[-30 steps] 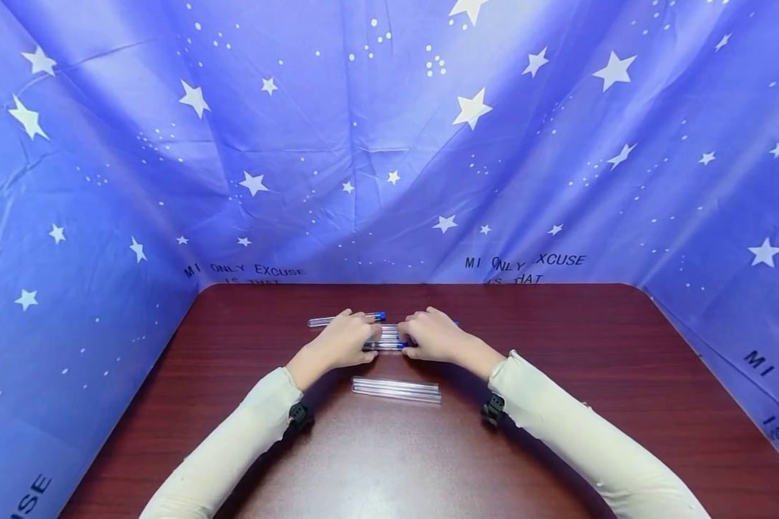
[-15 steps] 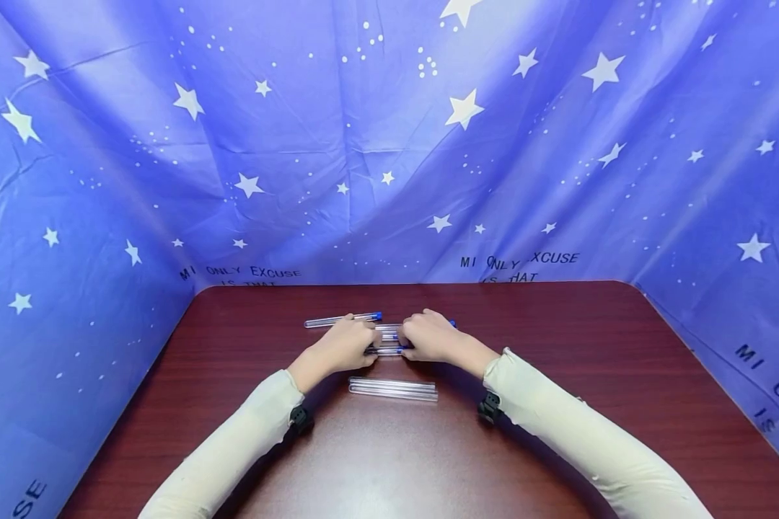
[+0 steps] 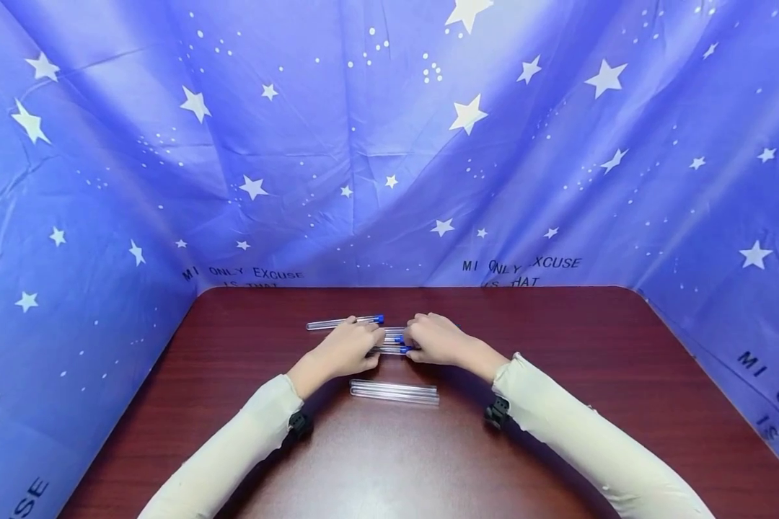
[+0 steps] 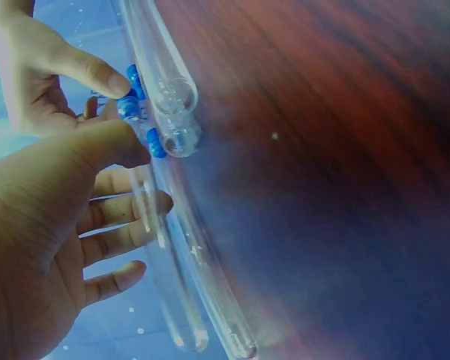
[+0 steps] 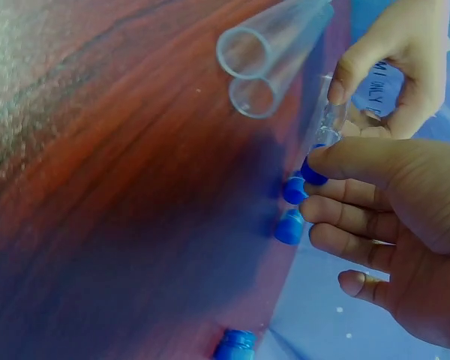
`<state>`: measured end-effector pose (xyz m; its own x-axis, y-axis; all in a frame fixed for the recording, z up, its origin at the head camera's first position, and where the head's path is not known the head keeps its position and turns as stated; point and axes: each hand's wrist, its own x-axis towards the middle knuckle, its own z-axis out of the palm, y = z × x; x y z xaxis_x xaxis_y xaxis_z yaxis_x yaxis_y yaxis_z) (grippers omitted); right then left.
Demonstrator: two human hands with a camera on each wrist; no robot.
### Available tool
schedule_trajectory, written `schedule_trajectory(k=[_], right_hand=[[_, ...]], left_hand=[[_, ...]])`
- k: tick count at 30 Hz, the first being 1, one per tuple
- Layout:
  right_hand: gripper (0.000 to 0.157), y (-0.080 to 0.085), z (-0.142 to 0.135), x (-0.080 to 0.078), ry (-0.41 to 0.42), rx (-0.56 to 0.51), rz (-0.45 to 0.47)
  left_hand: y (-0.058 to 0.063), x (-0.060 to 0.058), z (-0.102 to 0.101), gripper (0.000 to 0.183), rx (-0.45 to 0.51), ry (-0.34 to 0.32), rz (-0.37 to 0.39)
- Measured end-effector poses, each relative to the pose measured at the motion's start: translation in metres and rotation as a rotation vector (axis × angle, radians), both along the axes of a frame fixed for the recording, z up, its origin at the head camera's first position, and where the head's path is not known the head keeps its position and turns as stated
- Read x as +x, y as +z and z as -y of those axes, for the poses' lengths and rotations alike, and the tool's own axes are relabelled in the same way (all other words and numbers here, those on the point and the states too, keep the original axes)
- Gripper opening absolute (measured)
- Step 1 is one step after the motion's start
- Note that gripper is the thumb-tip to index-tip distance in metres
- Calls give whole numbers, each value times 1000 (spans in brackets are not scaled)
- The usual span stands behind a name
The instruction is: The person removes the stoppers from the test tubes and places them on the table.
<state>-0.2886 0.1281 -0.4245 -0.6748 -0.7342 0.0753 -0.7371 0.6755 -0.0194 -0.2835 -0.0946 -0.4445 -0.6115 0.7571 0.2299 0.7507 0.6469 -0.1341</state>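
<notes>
My left hand (image 3: pixel 347 348) holds a clear test tube (image 5: pixel 331 118) by its side, thumb against fingers. At that tube's end, my right hand (image 3: pixel 438 340) pinches a blue cap (image 5: pixel 313 169) between thumb and fingers. Whether the cap is loose or tight on the tube I cannot tell. Beyond the hands lie other blue-capped test tubes (image 3: pixel 393 332), partly hidden by the fingers. Their blue caps (image 5: pixel 289 227) show near the right fingertips in the right wrist view. A further capped test tube (image 3: pixel 327 324) lies behind the left hand.
Closer to me on the dark red wooden table (image 3: pixel 389 454) lie two uncapped clear tubes (image 3: pixel 394 393), side by side. Another blue cap (image 5: pixel 235 345) shows at the bottom of the right wrist view. A blue star-patterned cloth (image 3: pixel 389 238) surrounds the table's back and sides.
The held tube has come slightly nearer to me, apart from the other capped tubes. My right hand has shifted a little to the right, so the gap between the hands is slightly wider.
</notes>
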Motion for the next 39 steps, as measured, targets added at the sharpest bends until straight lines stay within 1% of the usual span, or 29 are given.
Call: schedule_trajectory(k=[2, 5, 8, 11, 14, 18, 21, 24, 26, 29, 32, 35, 39], right_hand=[[23, 4, -3, 0, 20, -34, -17], [18, 11, -9, 0, 28, -78, -40], [14, 17, -13, -1, 28, -118, -56], [12, 22, -16, 0, 38, -152, -38], [10, 27, -20, 2, 33, -172, 43], [6, 32, -28, 4, 30, -223, 214], [8, 35, -34, 5, 52, -269, 322], [13, 37, -37, 6, 86, -289, 385], [14, 38, -37, 8, 105, -291, 403], [14, 38, -37, 11, 119, -289, 386], [12, 38, -39, 15, 106, -283, 326], [10, 37, -41, 18, 100, -257, 225], [9, 38, -40, 22, 130, -201, 52]], left_hand=[[1, 1, 0, 20, 12, -2, -27], [4, 1, -1, 24, 34, -23, -91], [7, 1, -1, 25, 50, -49, -182], [11, 1, -2, 22, 67, -82, -286], [14, 3, -3, 19, 81, -132, -379], [18, 6, -5, 17, 80, -190, -474], [21, 6, -8, 15, 74, -218, -536], [24, 7, -9, 14, 77, -235, -593], [25, 8, -8, 15, 78, -247, -625], [26, 9, -8, 15, 80, -256, -648], [27, 11, -10, 13, 80, -251, -644], [28, 13, -13, 11, 81, -238, -624], [28, 13, -16, 11, 83, -221, -604]])
